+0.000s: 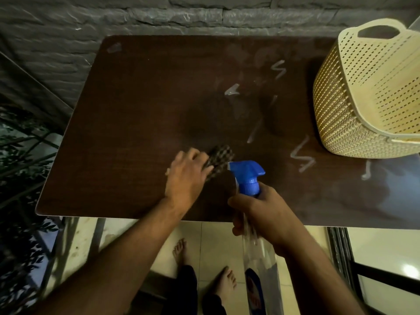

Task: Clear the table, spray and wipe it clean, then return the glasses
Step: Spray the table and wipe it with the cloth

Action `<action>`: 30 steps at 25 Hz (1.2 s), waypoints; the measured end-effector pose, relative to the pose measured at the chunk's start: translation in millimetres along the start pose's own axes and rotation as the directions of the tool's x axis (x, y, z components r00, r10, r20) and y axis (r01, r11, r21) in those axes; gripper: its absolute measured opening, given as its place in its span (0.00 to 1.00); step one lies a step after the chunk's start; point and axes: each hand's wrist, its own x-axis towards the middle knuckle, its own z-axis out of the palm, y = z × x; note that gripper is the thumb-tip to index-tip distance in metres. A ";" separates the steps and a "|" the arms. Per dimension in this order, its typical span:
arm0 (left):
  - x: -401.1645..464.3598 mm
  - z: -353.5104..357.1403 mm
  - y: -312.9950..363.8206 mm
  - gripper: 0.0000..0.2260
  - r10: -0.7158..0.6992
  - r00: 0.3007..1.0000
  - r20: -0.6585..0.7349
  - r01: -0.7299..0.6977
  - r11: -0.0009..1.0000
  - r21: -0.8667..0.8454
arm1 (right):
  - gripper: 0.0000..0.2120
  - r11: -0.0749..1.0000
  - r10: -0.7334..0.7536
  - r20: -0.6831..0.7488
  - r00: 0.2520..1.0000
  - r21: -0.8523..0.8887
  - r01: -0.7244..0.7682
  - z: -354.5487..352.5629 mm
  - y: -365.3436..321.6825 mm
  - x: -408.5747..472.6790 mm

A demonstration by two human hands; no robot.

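Left hand (pixel 185 178): fingers flat, pressing checked cloth (pixel 219 161) onto dark table (pixel 127 123), near front edge. Right hand (pixel 264 213): wrapped round neck of clear spray bottle (pixel 248 178), blue nozzle over table. Cream basket (pixel 354 105) at right edge. Pale streaks between.

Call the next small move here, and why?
Probably sweep the checkered cloth under the left hand rightward toward the white streaks. They still mark the table near the basket, and the right hand already holds the spray bottle.
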 end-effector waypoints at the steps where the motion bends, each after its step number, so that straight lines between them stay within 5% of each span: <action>1: -18.6 1.5 13.0 0.11 0.069 0.994 0.082 -0.067 0.997 -0.023 | 0.08 1.000 -0.008 0.003 1.000 0.006 0.008 0.5 -2.4 -1.5; 3: -66.4 -3.0 26.9 0.12 0.240 0.954 0.183 -0.228 0.970 -0.084 | 0.08 1.000 -0.018 0.003 1.000 0.002 0.018 0.2 -4.3 -2.9; 6: -70.3 -1.0 -2.8 0.13 0.341 0.938 0.056 -0.335 0.937 -0.096 | 0.07 1.000 -0.018 -0.005 1.000 -0.003 0.018 -3.9 -3.5 2.4; 11: 50.1 -1.0 -29.9 0.09 -0.060 0.994 -0.086 0.055 0.997 -0.062 | 0.09 1.000 -0.016 0.008 1.000 -0.023 0.016 -1.2 -2.0 14.7; 13: 62.6 1.0 -9.8 0.09 -0.095 0.994 -0.061 0.090 0.992 -0.084 | 0.07 1.000 -0.026 -0.001 1.000 -0.003 0.026 -1.3 -5.1 16.9; 19: -16.5 9.9 -13.9 0.10 0.276 0.961 0.007 -0.274 0.956 -0.104 | 0.07 0.999 -0.024 -0.013 1.000 0.027 0.025 -17.6 -8.2 20.3; 24: 100.5 -2.7 -17.5 0.10 -0.148 0.985 -0.083 0.148 0.989 -0.012 | 0.08 0.998 0.001 -0.034 0.999 0.065 0.002 -31.6 -10.2 31.0; 30: 32.1 9.0 17.3 0.14 0.202 0.975 0.093 -0.197 0.978 -0.066 | 0.08 0.995 -0.005 -0.015 1.000 0.096 0.007 -40.8 -31.0 37.8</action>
